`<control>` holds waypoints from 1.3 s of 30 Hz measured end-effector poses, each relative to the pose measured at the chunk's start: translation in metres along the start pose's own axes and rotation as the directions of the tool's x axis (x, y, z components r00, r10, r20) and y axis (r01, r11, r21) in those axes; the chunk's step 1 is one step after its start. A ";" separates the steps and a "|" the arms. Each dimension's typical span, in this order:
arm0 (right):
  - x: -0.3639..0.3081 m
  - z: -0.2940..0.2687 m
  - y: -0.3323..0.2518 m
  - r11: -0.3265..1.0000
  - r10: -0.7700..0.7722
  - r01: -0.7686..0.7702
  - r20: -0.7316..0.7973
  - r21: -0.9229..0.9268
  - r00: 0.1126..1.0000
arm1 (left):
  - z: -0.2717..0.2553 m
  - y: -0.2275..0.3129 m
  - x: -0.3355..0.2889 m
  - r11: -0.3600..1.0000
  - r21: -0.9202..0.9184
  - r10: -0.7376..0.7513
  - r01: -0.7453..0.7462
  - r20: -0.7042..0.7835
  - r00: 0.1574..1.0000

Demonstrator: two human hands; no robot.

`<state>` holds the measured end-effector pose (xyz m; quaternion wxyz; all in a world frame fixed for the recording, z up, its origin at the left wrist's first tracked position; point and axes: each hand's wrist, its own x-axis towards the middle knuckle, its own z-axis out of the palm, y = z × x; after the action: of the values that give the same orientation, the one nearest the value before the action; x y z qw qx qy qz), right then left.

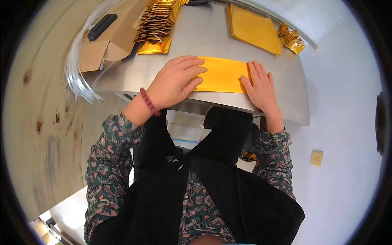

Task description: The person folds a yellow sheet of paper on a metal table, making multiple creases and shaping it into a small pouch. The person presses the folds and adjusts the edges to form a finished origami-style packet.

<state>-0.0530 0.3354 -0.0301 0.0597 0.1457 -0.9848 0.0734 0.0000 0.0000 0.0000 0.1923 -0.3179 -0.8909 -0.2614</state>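
A rectangle of yellow paper [223,76], seemingly folded, lies flat near the front edge of the metal table [196,34]. My left hand [174,79] rests over its left end, fingers stretched out and slightly apart. At the opposite end, my right hand [261,86] lies flat, its fingers on the paper's right edge and the table. Neither hand grips anything. Part of the paper's left end is hidden under my left fingers.
A stack of yellow sheets [255,30] lies at the back right, beside folded gold pieces [293,41]. More folded gold pieces [157,24] stand in a row at the back left. Further left are a cardboard box [116,36], a black oblong object [102,27] and clear strips [77,67] hanging down.
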 end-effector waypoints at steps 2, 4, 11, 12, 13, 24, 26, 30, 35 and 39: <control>-0.001 0.000 -0.001 1.000 -0.003 0.003 0.002 -0.018 1.000 | 0.007 -0.014 0.010 0.997 0.063 0.035 -0.042 0.114 0.993; 0.002 0.002 0.001 1.000 -0.003 0.003 -0.014 -0.002 1.000 | 0.009 -0.021 0.012 0.997 0.062 0.026 -0.035 0.148 0.989; -0.001 -0.006 0.003 0.998 -0.069 0.062 -0.282 -0.033 0.957 | 0.019 -0.019 0.003 0.999 0.039 0.017 -0.022 0.130 0.991; -0.006 -0.008 0.003 0.986 -0.161 0.166 -0.244 -0.002 0.956 | 0.017 -0.017 -0.002 0.999 0.039 0.015 -0.020 0.142 0.990; -0.013 -0.012 0.005 0.972 -0.223 0.232 -0.180 0.031 0.958 | 0.014 -0.015 -0.006 0.998 0.052 0.034 -0.042 0.144 0.989; -0.083 -0.027 0.042 0.845 -0.456 0.470 -0.117 0.256 0.882 | 0.021 0.031 -0.040 0.986 0.034 0.166 -0.165 -0.019 0.986; -0.088 -0.046 0.047 0.816 -0.332 0.376 -0.176 0.440 0.927 | 0.017 0.039 -0.039 0.973 -0.198 -0.124 0.122 0.006 0.992; -0.048 -0.092 0.039 0.686 -0.101 0.138 -0.094 0.715 0.990 | -0.001 0.029 -0.009 0.641 -0.569 -0.436 0.514 0.282 0.855; -0.001 -0.072 0.044 0.770 -0.064 -0.004 0.085 0.639 0.994 | 0.022 0.022 -0.002 0.939 -0.076 -0.340 0.335 -0.072 0.938; 0.022 -0.044 0.061 0.775 -0.117 0.000 0.144 0.631 0.983 | 0.032 0.002 -0.001 0.999 0.045 0.023 -0.021 -0.061 0.998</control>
<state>-0.0878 0.3941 0.0080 -0.0768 0.1937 -0.9000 0.3828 -0.0031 0.0194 -0.0249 0.2295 -0.3152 -0.8865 -0.2493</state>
